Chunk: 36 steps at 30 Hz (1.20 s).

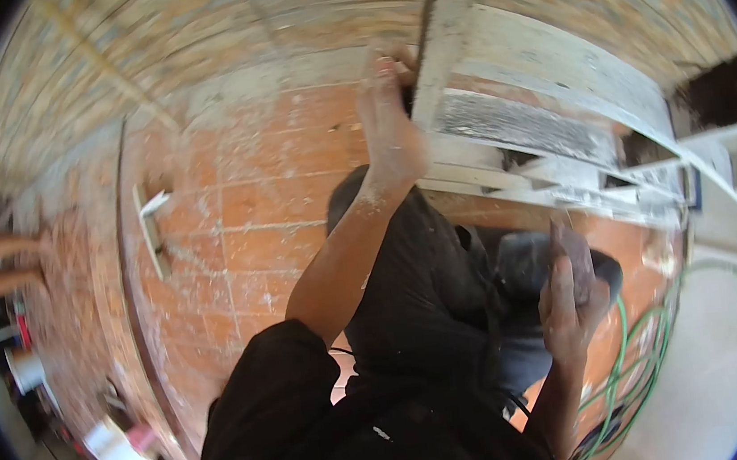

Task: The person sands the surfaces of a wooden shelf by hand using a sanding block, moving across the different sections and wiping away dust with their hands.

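Observation:
My left hand (391, 129) is stretched forward, dusty, with its fingers bent against the edge of a worn wooden post (448, 42). The post belongs to a wooden frame with patchy white paint (561, 178), which lies ahead and to the right. In my right hand (568, 312), over my bent knee, is a greyish-brown piece of sandpaper (573, 249), pinched between thumb and fingers. The sandpaper is apart from the frame. A dark, scuffed panel (510, 121) shows inside the frame.
Dusty orange tiles (257, 197) cover the floor. A small wooden strip (152, 235) lies on the left. Green hose (639, 372) coils at the right beside a pale slab (723, 354). Another person's legs (9, 268) are at far left. A stone-patterned wall (318, 11) runs ahead.

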Tool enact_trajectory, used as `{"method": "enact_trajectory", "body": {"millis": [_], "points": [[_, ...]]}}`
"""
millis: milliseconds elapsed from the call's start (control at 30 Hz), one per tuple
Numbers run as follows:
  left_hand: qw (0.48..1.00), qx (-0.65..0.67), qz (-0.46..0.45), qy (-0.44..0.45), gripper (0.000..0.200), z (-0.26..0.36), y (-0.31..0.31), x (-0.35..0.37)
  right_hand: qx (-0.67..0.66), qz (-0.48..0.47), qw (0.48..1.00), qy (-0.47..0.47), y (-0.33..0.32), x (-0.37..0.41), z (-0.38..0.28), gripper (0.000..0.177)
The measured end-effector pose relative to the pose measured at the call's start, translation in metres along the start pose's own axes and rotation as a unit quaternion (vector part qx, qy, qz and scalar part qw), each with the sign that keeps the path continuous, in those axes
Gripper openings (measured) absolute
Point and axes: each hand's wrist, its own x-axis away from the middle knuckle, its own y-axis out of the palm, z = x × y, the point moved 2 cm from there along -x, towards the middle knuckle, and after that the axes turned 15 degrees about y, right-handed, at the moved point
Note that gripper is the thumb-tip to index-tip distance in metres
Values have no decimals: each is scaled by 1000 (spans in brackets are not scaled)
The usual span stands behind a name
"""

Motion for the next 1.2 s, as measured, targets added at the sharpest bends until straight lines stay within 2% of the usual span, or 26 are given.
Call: {"method": "enact_trajectory", "body": {"millis": [133, 167, 200, 267, 300, 367, 433, 467, 533, 600, 700, 733, 800, 833, 900, 933, 1000, 1033, 1100, 1167, 1200], "points": [[988, -152, -1, 13, 36, -11, -28, -11, -23, -51, 998, 5, 15, -8, 18, 34], [993, -113, 17, -27, 38, -13, -35, -17, -12, -64, 998, -7, 19, -10, 16, 31], [997, -8, 29, -77, 35, -24, -44, -17, -3, -70, 997, -22, 22, -11, 13, 30], [961, 191, 83, -183, 33, -46, -63, -15, -4, -73, 997, -33, 32, -12, 4, 28], [996, 32, 71, -53, 34, -58, -77, -14, -25, -71, 997, -23, 38, -13, 0, 28], [984, -143, 70, 73, 40, -65, -108, -15, -36, -85, 995, -20, 50, -19, -6, 29], [969, -221, 16, 106, 57, -67, -136, -14, -39, -102, 993, -50, 61, -21, -7, 29], [970, -221, 18, 99, 57, -67, -148, -11, -32, -103, 993, -47, 64, -21, -7, 29], [966, -215, -12, 142, 58, -64, -163, -12, -23, -143, 985, -92, 73, -23, -8, 28], [958, -236, 3, 160, 60, -56, -160, -10, -22, -140, 984, -104, 82, -26, -15, 27], [950, -280, 21, 135, 54, -55, -155, -11, -20, -111, 984, -139, 97, -30, -33, 26], [953, -272, 17, 134, 54, -57, -152, -11, -16, -101, 985, -142, 99, -30, -33, 26], [976, -202, 60, 62, 46, -64, -151, -7, -6, -81, 986, -149, 101, -29, -35, 26], [976, -201, 57, 58, 46, -71, -155, -7, 1, -67, 988, -140, 104, -29, -36, 26], [942, -259, 57, 205, 52, -79, -165, -15, 11, -62, 990, -123, 108, -31, -36, 26], [943, -260, 54, 201, 52, -76, -165, -14, 12, -63, 991, -118, 112, -31, -35, 26], [976, -173, 68, 114, 35, -66, -154, -22, 14, -40, 982, -182, 117, -33, -36, 29], [986, -129, 75, 70, 33, -56, -146, -30, 15, -37, 984, -176, 116, -32, -36, 29], [995, -43, 87, -13, 43, -45, -135, -47, 12, -41, 983, -178, 115, -33, -39, 34], [995, -5, 90, -52, 53, -45, -139, -50, 25, -37, 981, -191, 119, -35, -41, 35], [995, -13, 90, -45, 53, -46, -140, -50, 44, -33, 977, -208, 121, -36, -43, 35]]}}
